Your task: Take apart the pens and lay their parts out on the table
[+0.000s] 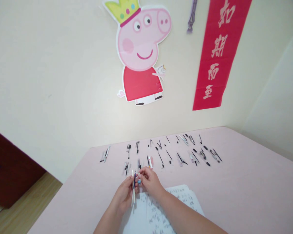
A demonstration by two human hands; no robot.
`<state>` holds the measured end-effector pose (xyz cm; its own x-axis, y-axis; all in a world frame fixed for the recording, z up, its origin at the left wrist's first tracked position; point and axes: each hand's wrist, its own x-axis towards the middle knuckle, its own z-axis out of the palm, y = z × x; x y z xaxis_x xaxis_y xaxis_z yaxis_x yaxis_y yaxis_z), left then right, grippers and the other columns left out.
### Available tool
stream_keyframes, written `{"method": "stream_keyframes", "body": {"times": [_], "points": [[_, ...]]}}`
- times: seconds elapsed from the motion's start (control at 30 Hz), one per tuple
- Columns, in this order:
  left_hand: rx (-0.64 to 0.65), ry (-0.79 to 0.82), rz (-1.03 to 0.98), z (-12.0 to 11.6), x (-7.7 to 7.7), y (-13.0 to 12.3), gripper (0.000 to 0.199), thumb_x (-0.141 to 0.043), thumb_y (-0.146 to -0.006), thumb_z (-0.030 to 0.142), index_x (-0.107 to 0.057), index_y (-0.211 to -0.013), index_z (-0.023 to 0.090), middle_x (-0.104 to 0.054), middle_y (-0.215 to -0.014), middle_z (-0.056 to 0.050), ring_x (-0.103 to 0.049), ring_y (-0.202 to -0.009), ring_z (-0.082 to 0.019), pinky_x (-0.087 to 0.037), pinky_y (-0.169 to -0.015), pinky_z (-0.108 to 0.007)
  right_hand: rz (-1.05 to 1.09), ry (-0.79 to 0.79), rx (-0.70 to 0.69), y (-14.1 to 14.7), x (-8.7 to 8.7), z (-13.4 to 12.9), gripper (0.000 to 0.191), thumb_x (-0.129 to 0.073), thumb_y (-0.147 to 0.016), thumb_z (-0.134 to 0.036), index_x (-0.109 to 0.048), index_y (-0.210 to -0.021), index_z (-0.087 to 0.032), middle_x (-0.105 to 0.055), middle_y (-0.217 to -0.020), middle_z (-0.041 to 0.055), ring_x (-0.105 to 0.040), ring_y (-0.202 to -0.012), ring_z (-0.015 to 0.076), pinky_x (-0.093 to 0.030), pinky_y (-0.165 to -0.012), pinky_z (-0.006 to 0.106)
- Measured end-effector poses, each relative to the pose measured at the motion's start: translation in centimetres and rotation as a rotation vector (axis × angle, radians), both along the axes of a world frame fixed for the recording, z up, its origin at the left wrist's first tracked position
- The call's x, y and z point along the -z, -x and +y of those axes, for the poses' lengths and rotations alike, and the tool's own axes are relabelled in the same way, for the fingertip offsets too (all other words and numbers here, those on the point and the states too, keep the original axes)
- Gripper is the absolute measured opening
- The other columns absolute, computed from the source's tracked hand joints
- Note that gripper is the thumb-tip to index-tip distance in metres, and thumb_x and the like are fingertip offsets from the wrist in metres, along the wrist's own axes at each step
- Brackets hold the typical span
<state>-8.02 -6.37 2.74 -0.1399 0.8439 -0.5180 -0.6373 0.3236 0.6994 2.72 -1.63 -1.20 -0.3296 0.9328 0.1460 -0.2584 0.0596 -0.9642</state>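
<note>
My left hand (124, 192) is closed around several slim pen pieces (133, 196), white and dark blue, that stand nearly upright over a notebook (134, 221). My right hand (150, 182) meets it from the right, fingertips pinched together beside the upper part of these pieces. What sits in that pinch is too small to make out. A small light-blue piece (139, 182) shows between the two hands. Just beyond my fingers lie a white pen part (150, 162) and a dark pen piece (139, 162). The notebook's open page carries handwriting and lies partly under my forearms.
Two rows of taken-apart pens, with caps (163, 165), clear barrels (180, 160) and dark refills (169, 154), run along the back of the pink table (234, 195). A wall rises behind, with a cartoon pig cutout (143, 83) and a red banner (217, 74).
</note>
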Motion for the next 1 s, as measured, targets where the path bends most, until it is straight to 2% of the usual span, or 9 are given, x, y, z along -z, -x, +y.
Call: {"method": "stream_keyframes", "body": {"times": [0.07, 0.2, 0.27, 0.4, 0.57, 0.8, 1.0], "points": [[-0.022, 0.027, -0.012, 0.0, -0.2, -0.2, 0.012, -0.047, -0.083, 0.008, -0.057, -0.077, 0.01, -0.059, -0.06, -0.002, -0.056, -0.046, -0.007, -0.048, -0.044, -0.015, -0.098, -0.102, 0.02, -0.2, -0.3, -0.3, 0.002, -0.059, -0.073, -0.02, -0.06, -0.073, -0.019, -0.057, -0.063, -0.0023, -0.052, -0.056, 0.0109, -0.039, -0.054, 0.022], [-0.042, 0.028, -0.052, -0.1, -0.4, -0.6, 0.012, -0.046, -0.083, 0.009, -0.058, -0.081, 0.008, -0.065, -0.069, -0.006, -0.065, -0.06, -0.014, -0.056, -0.056, -0.023, -0.259, -0.327, 0.042, -0.8, -1.3, -0.7, 0.009, -0.061, -0.068, -0.012, -0.062, -0.071, -0.02, -0.053, -0.072, -0.0015, -0.049, -0.06, 0.0106, -0.039, -0.057, 0.022], [-0.023, 0.033, -0.079, -0.1, -0.5, -0.7, 0.013, -0.045, -0.084, 0.011, -0.058, -0.082, 0.007, -0.066, -0.072, -0.008, -0.066, -0.064, -0.015, -0.057, -0.059, -0.025, -0.279, -0.381, 0.013, -1.0, -1.6, -0.9, 0.01, -0.061, -0.068, -0.012, -0.064, -0.073, -0.02, -0.053, -0.077, -0.0001, -0.05, -0.064, 0.011, -0.04, -0.058, 0.022], [-0.03, 0.01, -0.096, -0.1, -0.4, -0.3, 0.014, -0.044, -0.084, 0.008, -0.057, -0.08, 0.007, -0.066, -0.07, -0.008, -0.065, -0.06, -0.013, -0.057, -0.058, -0.024, -0.321, -0.417, 0.02, -1.1, -1.6, -0.9, 0.012, -0.058, -0.074, -0.016, -0.066, -0.081, -0.021, -0.053, -0.082, 0.0016, -0.051, -0.068, 0.0119, -0.041, -0.062, 0.024], [-0.085, 0.033, -0.057, -0.2, -0.5, 0.6, 0.014, -0.046, -0.082, 0.003, -0.058, -0.081, 0.009, -0.064, -0.063, -0.005, -0.063, -0.053, -0.01, -0.055, -0.052, -0.019, -0.394, -0.473, 0.117, -1.1, -0.9, -0.4, 0.013, -0.053, -0.076, -0.01, -0.062, -0.072, -0.019, -0.052, -0.072, 0.0004, -0.049, -0.07, 0.0137, -0.038, -0.066, 0.026], [-0.075, 0.026, -0.049, -0.1, -0.1, 0.4, 0.014, -0.046, -0.081, 0.002, -0.058, -0.079, 0.008, -0.063, -0.063, -0.005, -0.064, -0.055, -0.011, -0.056, -0.054, -0.02, -0.429, -0.466, 0.102, -1.0, -0.7, -0.3, 0.015, -0.053, -0.076, -0.008, -0.061, -0.069, -0.019, -0.052, -0.07, -0.0001, -0.049, -0.069, 0.0136, -0.037, -0.065, 0.025], [-0.047, -0.01, -0.022, -0.2, -0.3, -0.1, 0.012, -0.051, -0.078, 0.0, -0.058, -0.074, 0.009, -0.062, -0.066, -0.005, -0.061, -0.053, -0.008, -0.054, -0.053, -0.016, -0.445, -0.47, 0.086, -1.0, -0.8, -0.4, 0.015, -0.054, -0.075, -0.008, -0.061, -0.068, -0.018, -0.052, -0.07, 0.0001, -0.05, -0.07, 0.0136, -0.038, -0.067, 0.025]]}}
